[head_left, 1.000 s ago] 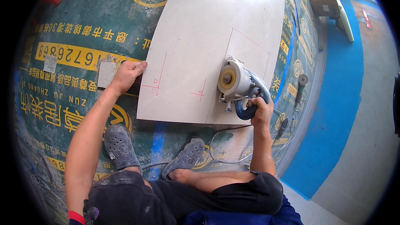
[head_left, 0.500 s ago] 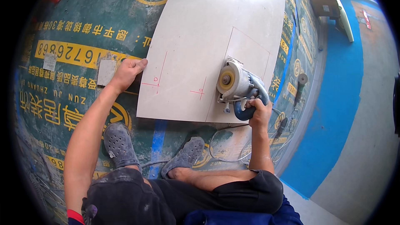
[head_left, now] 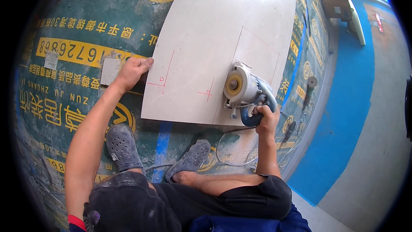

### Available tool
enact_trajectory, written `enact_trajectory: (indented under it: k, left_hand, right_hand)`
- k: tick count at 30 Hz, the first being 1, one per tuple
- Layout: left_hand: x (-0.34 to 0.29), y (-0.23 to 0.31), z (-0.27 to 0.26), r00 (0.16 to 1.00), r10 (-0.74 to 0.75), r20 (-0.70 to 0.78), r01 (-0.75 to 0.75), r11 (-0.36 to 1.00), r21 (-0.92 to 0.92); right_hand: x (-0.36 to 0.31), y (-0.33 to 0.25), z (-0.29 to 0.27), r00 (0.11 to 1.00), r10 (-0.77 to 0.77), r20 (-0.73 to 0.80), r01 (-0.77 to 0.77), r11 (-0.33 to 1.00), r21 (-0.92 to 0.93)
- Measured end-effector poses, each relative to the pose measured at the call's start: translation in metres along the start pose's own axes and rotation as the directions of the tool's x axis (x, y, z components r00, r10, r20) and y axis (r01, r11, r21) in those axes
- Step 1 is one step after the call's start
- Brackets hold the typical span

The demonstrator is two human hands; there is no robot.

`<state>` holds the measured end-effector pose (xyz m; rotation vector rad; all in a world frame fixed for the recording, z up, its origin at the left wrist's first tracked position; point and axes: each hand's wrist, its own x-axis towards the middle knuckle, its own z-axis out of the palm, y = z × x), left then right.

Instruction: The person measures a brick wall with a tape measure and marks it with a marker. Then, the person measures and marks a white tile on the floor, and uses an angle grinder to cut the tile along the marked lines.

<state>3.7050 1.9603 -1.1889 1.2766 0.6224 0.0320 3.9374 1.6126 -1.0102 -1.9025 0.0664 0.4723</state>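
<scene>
A large pale tile (head_left: pixel 193 30) lies in front of me, with red marks and thin pencil-like lines drawn on it. My right hand (head_left: pixel 266 118) is closed around the blue handle of a handheld tile cutter (head_left: pixel 242 83). The cutter rests on the tile near its lower right corner, along a long line, with its round blade housing facing left; the blade's cutting edge is hidden. At the tile's left edge, my left hand (head_left: pixel 133 74) is closed, its thumb over the edge and its curled fingers partly hidden.
Green printed floor covering (head_left: pixel 86 103) surrounds the tile. A grey cable (head_left: pixel 221 150) loops between my right foot and right forearm. Another corded grey tool (head_left: pixel 310 92) lies to the right. Beyond it runs a blue strip (head_left: pixel 343 103); a cardboard box (head_left: pixel 336 4) stands far right.
The tile cutter has shifted slightly toward me along the line, with my right hand still on its handle. My left hand stays at the tile's left edge.
</scene>
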Motion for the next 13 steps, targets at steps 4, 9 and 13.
enact_trajectory:
  k: [4, 9, 13]
  left_hand:
    - [-0.0002, 0.0006, -0.0005, 1.0, -0.014, -0.001, 0.014, 1.0, 0.004]
    - [0.0003, 0.0012, -0.0016, 0.999, -0.036, 0.014, 0.036, 0.999, -0.011]
    - [0.0001, 0.001, -0.0006, 1.0, -0.022, 0.005, 0.022, 1.0, 0.009]
  right_hand:
    - [-0.0034, 0.0009, -0.0023, 1.0, 0.016, 0.013, -0.016, 1.0, 0.006]
    - [-0.0065, 0.0039, -0.0063, 0.999, 0.038, 0.039, -0.039, 0.998, 0.048]
    - [-0.0072, 0.0069, -0.0082, 0.999, 0.021, 0.046, -0.024, 0.998, 0.056]
